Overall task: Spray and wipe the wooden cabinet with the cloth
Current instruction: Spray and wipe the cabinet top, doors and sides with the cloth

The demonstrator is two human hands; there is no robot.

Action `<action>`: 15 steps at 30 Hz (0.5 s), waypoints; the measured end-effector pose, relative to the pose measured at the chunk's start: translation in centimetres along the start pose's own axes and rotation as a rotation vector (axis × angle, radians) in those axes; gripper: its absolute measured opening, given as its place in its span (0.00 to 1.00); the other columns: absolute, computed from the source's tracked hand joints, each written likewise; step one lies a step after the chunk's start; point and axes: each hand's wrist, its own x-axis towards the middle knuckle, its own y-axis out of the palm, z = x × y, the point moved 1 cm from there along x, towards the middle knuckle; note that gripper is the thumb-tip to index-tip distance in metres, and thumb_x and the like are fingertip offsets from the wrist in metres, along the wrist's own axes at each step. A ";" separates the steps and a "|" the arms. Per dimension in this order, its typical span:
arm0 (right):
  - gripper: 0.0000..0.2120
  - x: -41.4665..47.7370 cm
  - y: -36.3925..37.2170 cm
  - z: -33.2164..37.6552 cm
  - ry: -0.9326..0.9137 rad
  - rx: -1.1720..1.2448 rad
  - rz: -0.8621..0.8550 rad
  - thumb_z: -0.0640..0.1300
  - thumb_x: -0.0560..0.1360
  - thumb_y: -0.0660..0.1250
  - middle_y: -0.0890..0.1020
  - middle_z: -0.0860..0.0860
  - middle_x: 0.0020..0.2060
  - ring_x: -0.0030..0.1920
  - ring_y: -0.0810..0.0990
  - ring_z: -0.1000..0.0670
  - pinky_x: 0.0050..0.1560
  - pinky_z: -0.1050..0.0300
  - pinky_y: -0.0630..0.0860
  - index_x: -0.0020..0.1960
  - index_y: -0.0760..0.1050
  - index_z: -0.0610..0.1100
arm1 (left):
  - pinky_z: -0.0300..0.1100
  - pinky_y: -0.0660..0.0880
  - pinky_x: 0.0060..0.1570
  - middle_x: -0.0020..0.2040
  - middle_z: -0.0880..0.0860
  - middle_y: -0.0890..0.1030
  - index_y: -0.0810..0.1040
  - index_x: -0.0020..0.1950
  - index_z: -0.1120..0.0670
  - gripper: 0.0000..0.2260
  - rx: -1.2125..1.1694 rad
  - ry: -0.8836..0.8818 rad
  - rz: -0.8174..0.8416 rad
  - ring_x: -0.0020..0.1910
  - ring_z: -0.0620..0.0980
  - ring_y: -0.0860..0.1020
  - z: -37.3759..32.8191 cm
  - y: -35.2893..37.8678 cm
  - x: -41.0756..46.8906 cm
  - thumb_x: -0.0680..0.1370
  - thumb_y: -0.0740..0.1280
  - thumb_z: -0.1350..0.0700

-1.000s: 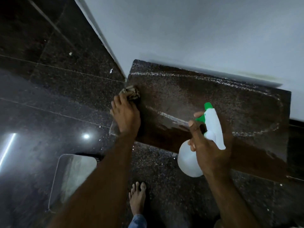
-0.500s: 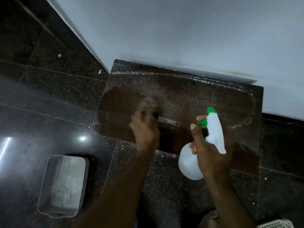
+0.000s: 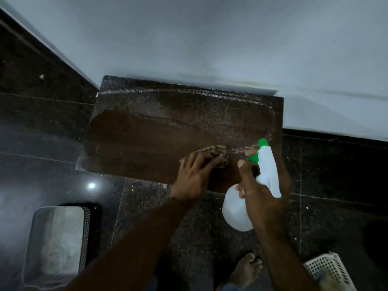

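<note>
The dark brown wooden cabinet top (image 3: 159, 127) stands against the white wall, seen from above. Spray droplets cover its far part; the near part looks wiped smooth. My left hand (image 3: 194, 175) presses a patterned cloth (image 3: 219, 154) flat on the top near its front edge, right of the middle. My right hand (image 3: 260, 196) holds a white spray bottle (image 3: 236, 211) with a green trigger and nozzle (image 3: 262, 142), just right of the cloth, nozzle pointing away over the top's right part.
The floor is dark speckled tile (image 3: 42, 133). A dark perforated basket (image 3: 60, 242) with a pale lining stands at lower left. A white perforated basket (image 3: 329, 269) sits at lower right. My bare foot (image 3: 245, 269) is below the cabinet.
My left hand has slid the cloth from the top's left edge rightward to right of the middle, leaving a wiped band. The right hand still holds the bottle. The camera shifted.
</note>
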 end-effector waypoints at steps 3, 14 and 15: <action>0.31 -0.2 -1.4 -0.1 -0.055 0.057 -0.071 0.82 0.69 0.66 0.86 0.43 0.44 0.44 0.87 0.41 0.51 0.36 0.85 0.56 0.80 0.59 | 0.67 0.68 0.67 0.76 0.54 0.66 0.64 0.79 0.38 0.26 0.120 0.192 0.036 0.71 0.62 0.67 3.6 -0.9 1.6 0.80 0.62 0.48; 0.25 1.1 -5.8 -2.2 -0.130 0.241 -0.099 0.62 0.76 0.75 0.87 0.38 0.49 0.48 0.88 0.36 0.53 0.30 0.84 0.69 0.80 0.51 | 0.63 0.71 0.63 0.71 0.53 0.69 0.66 0.77 0.39 0.26 0.168 0.367 0.095 0.65 0.59 0.68 -4.1 2.4 5.6 0.78 0.54 0.49; 0.18 1.3 -6.1 -2.3 -0.165 0.244 -0.108 0.57 0.77 0.74 0.87 0.41 0.47 0.46 0.87 0.39 0.52 0.32 0.85 0.66 0.80 0.59 | 0.64 0.71 0.62 0.70 0.54 0.70 0.68 0.76 0.40 0.25 0.159 0.273 0.022 0.64 0.60 0.70 -3.2 2.1 6.8 0.79 0.56 0.52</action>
